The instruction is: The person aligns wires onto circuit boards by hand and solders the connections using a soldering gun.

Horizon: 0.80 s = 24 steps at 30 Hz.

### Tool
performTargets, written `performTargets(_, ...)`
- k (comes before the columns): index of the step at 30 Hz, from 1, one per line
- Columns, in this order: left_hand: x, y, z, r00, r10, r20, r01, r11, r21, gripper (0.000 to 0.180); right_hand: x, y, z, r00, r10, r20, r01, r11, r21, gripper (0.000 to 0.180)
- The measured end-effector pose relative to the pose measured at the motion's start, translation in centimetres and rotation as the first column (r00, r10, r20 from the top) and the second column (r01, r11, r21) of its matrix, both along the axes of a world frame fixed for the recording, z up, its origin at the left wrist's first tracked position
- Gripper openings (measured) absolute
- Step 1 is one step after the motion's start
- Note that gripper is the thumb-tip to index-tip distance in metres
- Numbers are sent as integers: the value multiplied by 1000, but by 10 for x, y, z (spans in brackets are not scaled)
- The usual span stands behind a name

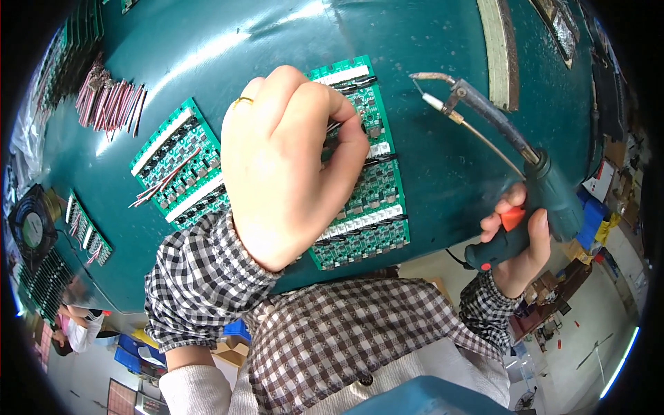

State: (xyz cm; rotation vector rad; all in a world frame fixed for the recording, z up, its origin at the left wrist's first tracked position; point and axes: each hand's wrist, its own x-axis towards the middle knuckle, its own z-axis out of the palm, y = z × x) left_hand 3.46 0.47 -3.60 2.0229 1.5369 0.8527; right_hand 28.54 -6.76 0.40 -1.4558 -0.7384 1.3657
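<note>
Left hand [287, 166] pinches a thin, floppy wire down onto the stiff, fragile board [366, 187], right hand [519, 242] wraps tight round the soldering gun [515, 149] grip.

Single view, from the left of two fisheye cameras worn on your head. It looks steeply down over your chest onto the teal worktable [207, 48], close enough that your left hand [290, 166] fills the centre and your right hand [515, 238] sits at the right. Your forearms enter from the lower edge. The table's straight edges bow toward the dark circular rim. Below the table's near edge the floor [588, 325] appears, far beneath. No second view is supplied, so nothing overlaps.
</note>
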Motion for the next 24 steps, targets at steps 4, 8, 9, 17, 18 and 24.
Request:
performTargets(4, -3, 0, 1, 999, -9, -47, 9, 1000, -6, 11, 3, 6, -21, 978, -43, -204, 46, 999, 11, 37)
performTargets(8, -3, -1, 6, 996, -58, -62, 58, 998, 1, 13, 13, 7, -28, 955, -51, -294, 65, 997, 35, 38)
performTargets(9, -3, -5, 8, 990, -67, -125, 72, 997, 42, 16, 13, 6, -30, 943, -49, -328, 71, 996, 56, 39)
performTargets(17, 2, -28, 5, 952, -10, -306, 67, 982, 175, 34, 15, 5, -27, 930, -21, -366, 47, 997, 61, 39)
performTargets(18, 2, -27, 5, 952, -13, -306, 69, 982, 174, 34, 15, 5, -27, 933, -20, -360, 47, 997, 65, 40)
performTargets(24, 4, -26, 14, 958, -72, -277, 96, 993, 71, 39, 12, 2, -24, 942, -46, -331, 80, 993, 90, 43)
